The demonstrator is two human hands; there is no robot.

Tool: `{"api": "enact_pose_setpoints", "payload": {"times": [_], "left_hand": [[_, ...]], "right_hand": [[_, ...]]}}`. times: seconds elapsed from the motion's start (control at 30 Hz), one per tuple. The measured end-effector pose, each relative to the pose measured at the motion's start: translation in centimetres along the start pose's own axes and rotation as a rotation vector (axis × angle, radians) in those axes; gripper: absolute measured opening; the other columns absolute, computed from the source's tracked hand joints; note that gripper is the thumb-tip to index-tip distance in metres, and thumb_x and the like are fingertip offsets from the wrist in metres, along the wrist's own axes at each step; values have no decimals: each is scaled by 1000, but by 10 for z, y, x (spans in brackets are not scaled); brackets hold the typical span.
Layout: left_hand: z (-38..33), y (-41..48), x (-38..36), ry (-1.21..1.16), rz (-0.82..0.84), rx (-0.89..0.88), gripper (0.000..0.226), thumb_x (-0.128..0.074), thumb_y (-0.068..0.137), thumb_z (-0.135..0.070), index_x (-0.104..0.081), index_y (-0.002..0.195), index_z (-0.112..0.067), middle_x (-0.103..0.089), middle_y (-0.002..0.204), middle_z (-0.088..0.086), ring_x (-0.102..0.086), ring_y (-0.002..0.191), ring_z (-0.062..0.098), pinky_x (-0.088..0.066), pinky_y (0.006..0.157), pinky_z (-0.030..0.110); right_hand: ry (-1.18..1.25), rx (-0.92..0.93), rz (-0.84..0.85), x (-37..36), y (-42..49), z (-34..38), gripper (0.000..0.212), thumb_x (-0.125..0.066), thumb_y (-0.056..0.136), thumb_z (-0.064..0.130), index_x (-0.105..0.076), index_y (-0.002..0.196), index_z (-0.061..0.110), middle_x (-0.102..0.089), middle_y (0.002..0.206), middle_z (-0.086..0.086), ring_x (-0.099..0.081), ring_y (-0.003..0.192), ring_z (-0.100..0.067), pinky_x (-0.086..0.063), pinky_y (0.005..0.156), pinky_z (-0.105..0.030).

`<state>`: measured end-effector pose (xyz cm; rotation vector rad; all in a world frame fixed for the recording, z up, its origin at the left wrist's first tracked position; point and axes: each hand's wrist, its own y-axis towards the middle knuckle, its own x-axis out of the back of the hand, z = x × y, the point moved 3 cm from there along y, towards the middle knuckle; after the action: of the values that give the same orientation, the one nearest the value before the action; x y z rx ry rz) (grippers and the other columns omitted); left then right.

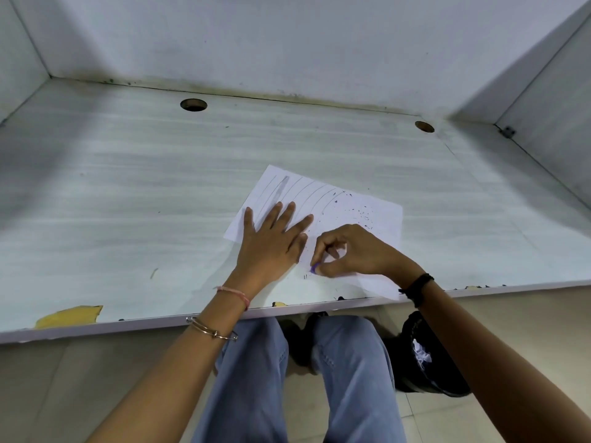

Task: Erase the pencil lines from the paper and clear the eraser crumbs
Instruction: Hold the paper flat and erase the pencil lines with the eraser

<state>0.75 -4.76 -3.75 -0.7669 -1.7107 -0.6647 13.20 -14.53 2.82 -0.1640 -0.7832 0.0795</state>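
Paper (355,203) thin, white, crumb-speckled, left hand (268,238) flat on it, right hand (348,251) pinching purple eraser (315,268)

Eraser: we see only a purple tip of the eraser (315,268) below the fingers of the right hand (348,251); the rest is covered.
Paper: the left hand (271,238) lies over the near left part of the paper (367,212), and the right hand covers part of its near side.
Pencil lines: the near ends of the pencil lines (303,193) run under the left hand.
Crumbs: the crumbs (361,215) are specks too small for us to count.
Desk: the desk (128,187) is cut off at both side edges.
Bin: the dark bin (415,362) sits partly behind the right forearm; its white contents are perhaps crumpled sheets.
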Motion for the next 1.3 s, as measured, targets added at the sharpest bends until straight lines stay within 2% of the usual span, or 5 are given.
{"api": "enact_pose_setpoints", "payload": {"times": [0.2,0.43,1.03,1.17,1.3], "left_hand": [[0,-1,8,-111,42,21,48,-17,103,-50,-13,151,-48,0,164,-9,8,150,12,12,115,61],[-10,1,0,26,43,34,99,-18,71,-92,-1,154,-40,8,164,-3,15,149,20,13,108,70],[-8,4,-3,27,23,17,97,-18,73,-91,5,153,-41,15,162,-3,20,148,21,14,106,71],[-9,3,-2,23,24,19,96,-19,74,-90,5,153,-42,15,163,-3,19,148,22,14,107,70],[-8,4,-4,27,15,13,97,-17,72,-92,2,153,-42,13,163,-3,18,149,21,13,106,71]], "right_hand": [[69,-105,-454,17,9,-25,8,-72,78,9,-69,76,16,-69,79,7,-51,64,-2,-40,66,-8],[-67,-42,-190,13,20,-6,7,-72,76,10,-69,73,16,-58,57,22,-45,53,-3,-34,54,-9],[-179,2,-121,17,37,2,3,-74,74,8,-72,74,10,-55,51,25,-49,53,1,-34,55,-9],[-131,-17,-300,27,42,1,5,-70,73,1,-68,71,4,-55,52,19,-50,53,5,-34,51,-10],[-181,-80,-43,21,43,1,3,-75,72,9,-73,73,11,-61,63,10,-50,55,2,-37,55,-11]]}}
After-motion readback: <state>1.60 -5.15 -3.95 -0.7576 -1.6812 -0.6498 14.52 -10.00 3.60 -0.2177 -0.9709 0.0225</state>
